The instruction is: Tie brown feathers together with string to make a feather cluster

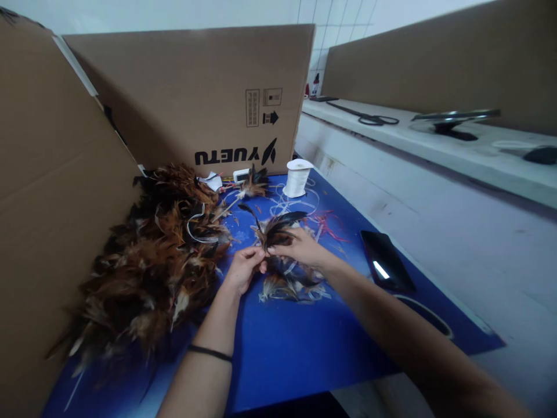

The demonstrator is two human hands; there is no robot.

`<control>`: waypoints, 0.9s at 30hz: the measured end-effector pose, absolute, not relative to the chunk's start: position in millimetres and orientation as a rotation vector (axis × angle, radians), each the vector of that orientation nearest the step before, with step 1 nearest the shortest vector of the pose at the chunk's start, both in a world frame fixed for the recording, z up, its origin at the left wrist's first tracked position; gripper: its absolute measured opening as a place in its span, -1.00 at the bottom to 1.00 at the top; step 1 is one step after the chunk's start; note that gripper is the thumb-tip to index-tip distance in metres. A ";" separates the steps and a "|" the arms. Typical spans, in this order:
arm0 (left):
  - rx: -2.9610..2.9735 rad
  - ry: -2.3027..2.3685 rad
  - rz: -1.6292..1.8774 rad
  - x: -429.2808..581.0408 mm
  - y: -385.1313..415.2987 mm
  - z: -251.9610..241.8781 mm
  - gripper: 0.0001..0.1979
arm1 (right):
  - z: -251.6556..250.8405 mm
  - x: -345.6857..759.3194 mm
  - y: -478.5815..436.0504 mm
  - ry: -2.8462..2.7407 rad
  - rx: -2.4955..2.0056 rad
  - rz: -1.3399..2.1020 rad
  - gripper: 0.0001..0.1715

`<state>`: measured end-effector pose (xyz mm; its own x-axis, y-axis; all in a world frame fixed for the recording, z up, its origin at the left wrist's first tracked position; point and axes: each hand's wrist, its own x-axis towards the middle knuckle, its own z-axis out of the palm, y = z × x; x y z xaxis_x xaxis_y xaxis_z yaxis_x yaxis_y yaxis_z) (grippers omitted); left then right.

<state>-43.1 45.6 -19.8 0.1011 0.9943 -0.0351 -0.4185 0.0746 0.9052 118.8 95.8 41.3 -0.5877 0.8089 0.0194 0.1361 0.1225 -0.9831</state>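
Between my hands stands a small bunch of dark brown and black feathers, tips pointing up and away. My left hand pinches its lower end with thumb and fingers. From the right, my right hand is closed on the same bunch, its fingertips meeting the left ones. Loose feathers and bits of white ribbon lie on the table just beneath both hands. To the left is a large heap of brown and black feathers, with a curl of white ribbon on it.
A spool of white ribbon stands at the back of the blue table. Red strands and a black phone lie on the right. Cardboard walls the back and left. Scissors rest on the ledge.
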 end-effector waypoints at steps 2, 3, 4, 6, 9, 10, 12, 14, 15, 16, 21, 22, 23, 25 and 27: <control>0.882 0.845 1.275 -43.4 46.1 -20.6 -0.74 | 39.3 117.3 96.8 -1.830 -0.922 1.499 -0.84; 0.880 0.846 1.275 -43.5 46.3 -20.9 -0.73 | 38.6 116.8 97.3 -1.833 -0.924 1.492 -0.86; 0.880 0.848 1.274 -43.6 46.4 -21.0 -0.73 | 38.2 116.5 97.7 -1.834 -0.929 1.485 -0.88; 0.878 0.851 1.270 -43.7 46.4 -20.8 -0.72 | 37.6 116.3 98.0 -1.819 -0.950 1.480 -0.91; 0.859 0.846 1.263 -43.6 46.0 -19.9 -0.72 | 36.8 116.6 97.3 -1.773 -0.982 1.495 -0.91; 0.853 0.842 1.262 -43.6 45.8 -19.5 -0.72 | 36.6 116.8 96.8 -1.754 -0.987 1.504 -0.90; 0.850 0.838 1.260 -43.5 45.3 -18.8 -0.72 | 36.6 117.6 95.7 -1.730 -0.984 1.529 -0.85; 0.855 0.845 1.261 -43.3 44.9 -18.2 -0.73 | 37.8 119.0 94.4 -1.742 -0.967 1.536 -0.78; 0.859 0.851 1.262 -43.1 44.8 -17.9 -0.74 | 38.8 119.9 93.7 -1.765 -0.958 1.525 -0.75; 0.861 0.856 1.264 -43.0 44.8 -17.7 -0.74 | 40.0 120.9 93.0 -1.799 -0.950 1.506 -0.72; 0.864 0.865 1.264 -42.6 45.2 -17.4 -0.75 | 41.4 124.0 90.9 -1.977 -0.910 1.390 -0.72; 0.861 0.867 1.266 -42.7 45.4 -17.6 -0.75 | 40.2 123.9 90.6 -1.999 -0.900 1.372 -0.72; 0.859 0.867 1.268 -42.9 45.5 -18.0 -0.74 | 38.6 123.5 90.1 -2.012 -0.892 1.358 -0.72; 0.857 0.863 1.270 -43.1 45.6 -18.7 -0.74 | 35.6 122.4 88.8 -2.022 -0.880 1.329 -0.72; 0.859 0.857 1.271 -43.1 45.4 -19.3 -0.74 | 33.6 120.9 87.1 -2.024 -0.884 1.274 -0.75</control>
